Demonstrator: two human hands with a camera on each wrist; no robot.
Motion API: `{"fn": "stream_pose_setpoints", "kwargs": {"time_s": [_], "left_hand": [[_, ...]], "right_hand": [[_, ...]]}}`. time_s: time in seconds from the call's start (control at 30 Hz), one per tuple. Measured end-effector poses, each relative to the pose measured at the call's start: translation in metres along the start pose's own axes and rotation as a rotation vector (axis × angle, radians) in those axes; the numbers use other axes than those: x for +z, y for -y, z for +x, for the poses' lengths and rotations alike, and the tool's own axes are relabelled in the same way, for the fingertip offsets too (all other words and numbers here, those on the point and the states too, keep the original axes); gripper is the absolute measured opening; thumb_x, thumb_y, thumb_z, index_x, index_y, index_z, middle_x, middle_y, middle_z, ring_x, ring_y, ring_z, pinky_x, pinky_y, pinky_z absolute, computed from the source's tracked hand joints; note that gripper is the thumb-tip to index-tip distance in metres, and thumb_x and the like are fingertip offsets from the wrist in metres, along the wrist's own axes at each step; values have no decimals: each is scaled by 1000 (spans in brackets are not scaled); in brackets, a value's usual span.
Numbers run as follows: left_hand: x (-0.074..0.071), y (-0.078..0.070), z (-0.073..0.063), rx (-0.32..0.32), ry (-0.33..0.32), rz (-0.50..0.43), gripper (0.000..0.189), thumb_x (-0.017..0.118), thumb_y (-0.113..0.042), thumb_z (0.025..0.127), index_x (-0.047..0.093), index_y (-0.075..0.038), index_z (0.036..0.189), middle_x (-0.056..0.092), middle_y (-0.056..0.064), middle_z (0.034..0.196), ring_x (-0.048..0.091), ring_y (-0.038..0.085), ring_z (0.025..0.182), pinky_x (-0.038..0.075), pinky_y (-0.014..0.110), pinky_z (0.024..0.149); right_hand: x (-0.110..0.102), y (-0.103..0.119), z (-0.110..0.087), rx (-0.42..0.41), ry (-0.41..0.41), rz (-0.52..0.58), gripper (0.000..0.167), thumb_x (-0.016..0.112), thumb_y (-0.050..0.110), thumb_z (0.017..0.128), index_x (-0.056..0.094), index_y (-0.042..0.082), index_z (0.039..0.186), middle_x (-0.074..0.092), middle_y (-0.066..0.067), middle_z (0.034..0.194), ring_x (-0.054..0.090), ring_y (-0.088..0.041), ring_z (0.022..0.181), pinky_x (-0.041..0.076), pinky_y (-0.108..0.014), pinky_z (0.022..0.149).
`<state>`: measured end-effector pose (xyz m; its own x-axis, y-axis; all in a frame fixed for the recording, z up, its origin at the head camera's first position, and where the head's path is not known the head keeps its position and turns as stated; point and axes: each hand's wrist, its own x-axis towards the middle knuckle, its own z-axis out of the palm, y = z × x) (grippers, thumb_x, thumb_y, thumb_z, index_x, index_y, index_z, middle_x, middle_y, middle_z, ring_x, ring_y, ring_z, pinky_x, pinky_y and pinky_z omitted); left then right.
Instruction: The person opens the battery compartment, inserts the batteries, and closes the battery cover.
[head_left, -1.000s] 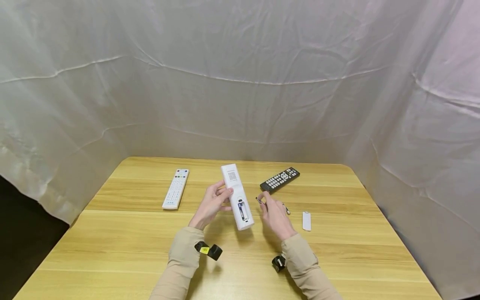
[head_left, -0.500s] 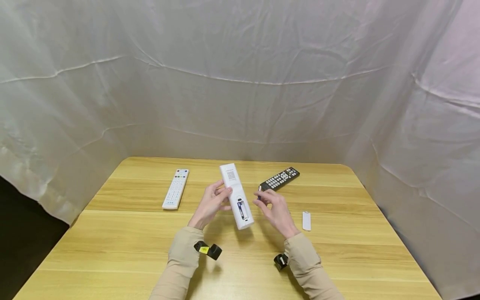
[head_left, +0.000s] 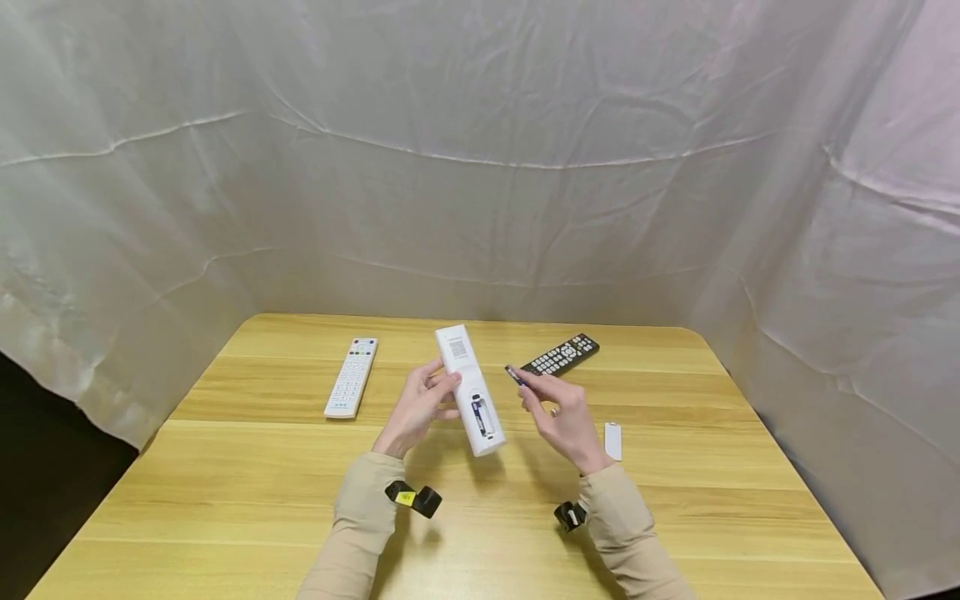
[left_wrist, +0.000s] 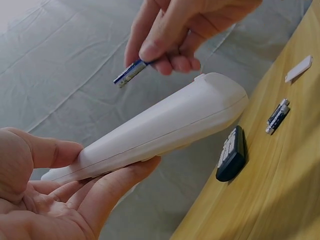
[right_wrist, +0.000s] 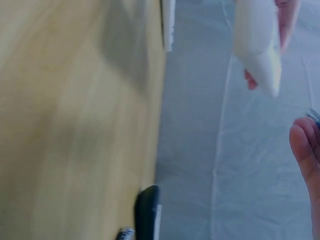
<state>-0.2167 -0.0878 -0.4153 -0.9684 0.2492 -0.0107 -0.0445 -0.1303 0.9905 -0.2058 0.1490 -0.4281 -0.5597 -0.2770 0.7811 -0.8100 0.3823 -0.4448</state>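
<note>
My left hand (head_left: 417, 408) grips a white remote control (head_left: 459, 375) around its middle, raised over the table with its back toward me. The battery compartment at the lower end is uncovered, with one dark blue battery (head_left: 477, 415) in one side and the other side vacant. Between thumb and fingertips, my right hand (head_left: 562, 421) pinches a second blue-and-silver battery (left_wrist: 131, 72). That battery is just right of the remote and apart from it. In the left wrist view, the pinched battery sits above the remote's white shell (left_wrist: 165, 117).
A black remote (head_left: 566, 354) lies behind my right hand, and another white remote (head_left: 351, 379) lies to the left. The white battery cover (head_left: 612, 441) is on the table at right. Loose batteries (left_wrist: 278, 116) lie near it. A grey curtain (head_left: 480, 208) surrounds the table.
My right hand has lifted the battery from near the tabletop, turned it between the fingers, and shifted slightly right. The held remote has drifted a little left.
</note>
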Motion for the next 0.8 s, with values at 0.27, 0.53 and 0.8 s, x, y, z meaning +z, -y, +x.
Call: {"fn": "stream_pose_setpoints", "kwargs": {"time_s": [0.27,0.53,0.8], "left_hand": [[-2,-1,-1,-7,-6,-19,52,46,-6,105,32,2,154,59,36,131,73,15,88,66,28,74],[-2,-1,0,12,1,-39,51,44,-5,105,31,3,154,59,37,131,73,13,86,66,29,75],[-1,-2,0,6,1,-39,51,44,-5,105,32,3,154,58,38,131,73,15,88,66,30,76]], "right_hand": [[-11,16,6,-54,71,-28,23,73,-13,81,75,-6,103,74,-15,77,68,-16,61,58,-11,61],[-8,30,9,-74,219,-61,22,75,-11,80,76,-5,102,78,-17,91,73,-17,68,59,-11,67],[-2,35,7,-43,312,-95,19,75,-5,83,76,-4,102,79,-15,90,74,-17,71,60,-12,66]]}}
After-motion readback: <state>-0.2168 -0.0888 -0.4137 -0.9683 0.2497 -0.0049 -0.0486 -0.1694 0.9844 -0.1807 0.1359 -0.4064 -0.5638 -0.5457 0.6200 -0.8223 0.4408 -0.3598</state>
